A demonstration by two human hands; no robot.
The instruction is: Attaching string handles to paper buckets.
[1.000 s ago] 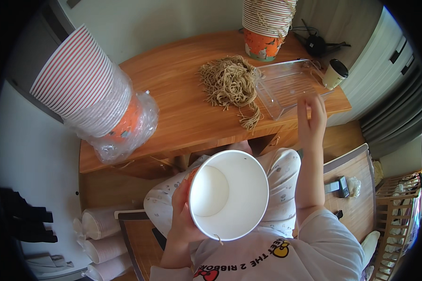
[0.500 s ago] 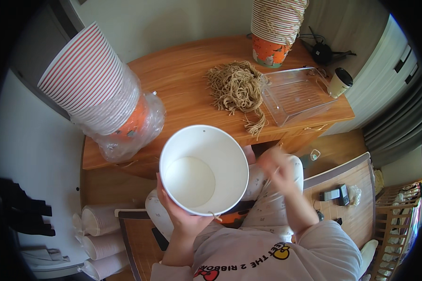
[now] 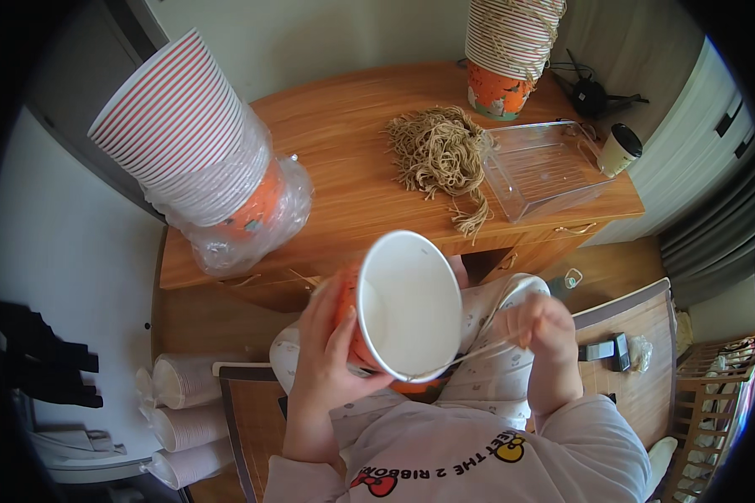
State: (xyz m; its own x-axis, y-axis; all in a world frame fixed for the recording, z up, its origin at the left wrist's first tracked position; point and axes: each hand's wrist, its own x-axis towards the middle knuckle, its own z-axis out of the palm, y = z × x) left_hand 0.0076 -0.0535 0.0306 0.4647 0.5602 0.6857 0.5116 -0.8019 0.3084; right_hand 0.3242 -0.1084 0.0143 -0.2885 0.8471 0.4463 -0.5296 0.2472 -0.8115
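Observation:
My left hand (image 3: pixel 331 344) is wrapped round the outside of a paper bucket (image 3: pixel 413 306), white inside and orange outside. The bucket is tilted over my lap, its mouth turned up and to the right. A thin twine cord (image 3: pixel 478 345) runs from the lower rim to my right hand (image 3: pixel 541 325), whose fingers are pinched on it and slightly blurred. On the desk beyond lies a tangled heap of tan twine (image 3: pixel 439 153).
A tall nested stack of striped-rim buckets (image 3: pixel 201 126), partly in clear plastic, leans at the desk's left. Another stack (image 3: pixel 512 59) with twine stands at the back right. A clear tray (image 3: pixel 545 168) and a lidded cup (image 3: pixel 619 151) sit nearby. Wrapped stacks (image 3: pixel 184 427) lie lower left.
The bucket has turned to the right, showing its orange outside, and my left hand now grips its left side. My right hand has moved right, drawing the cord out from the rim.

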